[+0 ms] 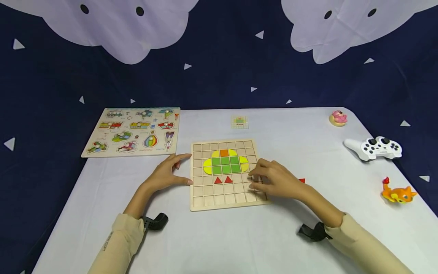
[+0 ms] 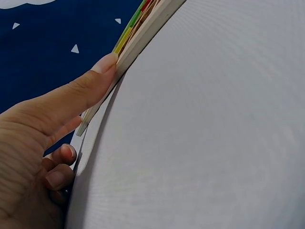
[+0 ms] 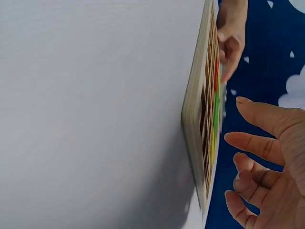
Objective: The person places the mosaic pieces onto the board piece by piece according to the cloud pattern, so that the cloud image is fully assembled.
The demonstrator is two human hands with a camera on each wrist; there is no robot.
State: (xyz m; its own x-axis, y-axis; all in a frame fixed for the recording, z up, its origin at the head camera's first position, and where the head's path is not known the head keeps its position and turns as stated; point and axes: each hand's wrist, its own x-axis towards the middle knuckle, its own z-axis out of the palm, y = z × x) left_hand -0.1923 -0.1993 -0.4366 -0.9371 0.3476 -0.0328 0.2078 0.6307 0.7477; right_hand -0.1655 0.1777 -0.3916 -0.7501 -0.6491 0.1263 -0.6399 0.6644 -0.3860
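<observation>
Two hands are resting at a wooden grid board [image 1: 228, 201] that is lying flat near the middle of the white worktop [image 1: 219, 243]. The left hand [image 1: 167, 174] is lying at the board's left edge, its fingers [image 2: 81, 95] straight and slightly apart, one fingertip touching the rim. The right hand [image 1: 275, 179] is hovering over the board's right side, its fingers [image 3: 259, 145] loosely curled and spread, gripping nothing that is showing. Green squares [image 1: 225, 165], yellow pieces [image 1: 207, 166] and an orange square [image 1: 224, 153] are sitting in the grid, with two red triangles [image 1: 223, 180] just below them. Another red piece [image 1: 302, 180] is peeking out right of the right hand. A peg puzzle [image 1: 131, 131] is lying far left; a small card [image 1: 240, 122] is lying beyond the board. A white gamepad [image 1: 374, 148], a pink toy [image 1: 338, 118] and an orange toy [image 1: 397, 193] are sitting along the right edge.
</observation>
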